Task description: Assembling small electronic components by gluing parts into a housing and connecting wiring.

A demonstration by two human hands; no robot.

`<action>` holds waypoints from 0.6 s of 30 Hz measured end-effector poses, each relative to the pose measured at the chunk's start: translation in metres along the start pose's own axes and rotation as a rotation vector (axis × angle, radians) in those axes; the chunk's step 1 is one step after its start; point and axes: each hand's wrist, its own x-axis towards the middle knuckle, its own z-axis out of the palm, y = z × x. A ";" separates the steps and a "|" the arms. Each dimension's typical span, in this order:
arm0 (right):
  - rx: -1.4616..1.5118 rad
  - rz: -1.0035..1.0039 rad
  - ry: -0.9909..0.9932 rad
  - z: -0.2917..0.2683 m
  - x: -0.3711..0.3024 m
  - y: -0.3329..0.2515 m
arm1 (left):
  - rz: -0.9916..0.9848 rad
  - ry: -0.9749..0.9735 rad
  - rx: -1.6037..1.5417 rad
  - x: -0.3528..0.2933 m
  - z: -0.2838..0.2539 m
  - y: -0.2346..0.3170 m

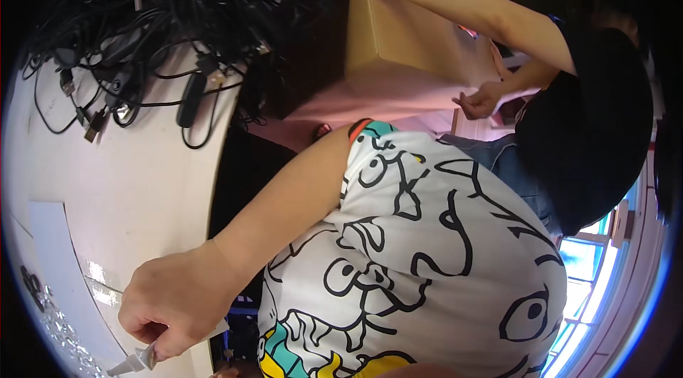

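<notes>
My right arm reaches down-left out of a white shirt printed with black line drawings. My right hand (178, 300) is closed, thumb and fingers pinching a small grey-white tapered piece (135, 362) whose narrow end points to the lower left. Its exact kind does not show. Beneath this hand lies the edge of a white table. Only a sliver of skin, apparently my left hand (228, 372), shows at the bottom edge; its fingers cannot be made out.
Tangled black cables (149, 50) with plugs heap over the far part of the white table (142, 179). Shiny small clear pieces (60, 328) lie at lower left. A co-worker (583, 129) in black rests one hand on a cardboard box (405, 36). Windows (580, 264) stand at right.
</notes>
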 end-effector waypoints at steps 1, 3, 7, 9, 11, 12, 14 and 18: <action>-0.003 0.013 -0.008 -0.002 -0.001 -0.003 | 0.007 -0.006 -0.004 0.001 0.001 0.002; -0.009 0.020 -0.009 -0.003 -0.003 -0.006 | 0.022 -0.006 -0.023 -0.003 0.004 0.003; -0.039 0.010 0.012 -0.002 -0.006 -0.007 | 0.036 0.015 -0.050 -0.010 0.003 0.008; -0.072 -0.026 0.024 -0.001 -0.006 -0.008 | 0.043 0.029 -0.062 -0.013 0.005 0.009; -0.089 0.004 0.021 -0.001 -0.007 -0.009 | 0.047 0.031 -0.084 -0.014 0.001 0.008; -0.091 -0.002 0.013 0.000 -0.007 -0.008 | 0.047 0.028 -0.105 -0.014 -0.001 0.007; -0.093 -0.019 0.022 0.001 -0.006 -0.008 | 0.045 0.019 -0.148 -0.013 -0.002 0.005; -0.079 -0.009 0.012 0.001 -0.010 -0.013 | 0.055 -0.020 -0.173 -0.015 -0.002 0.012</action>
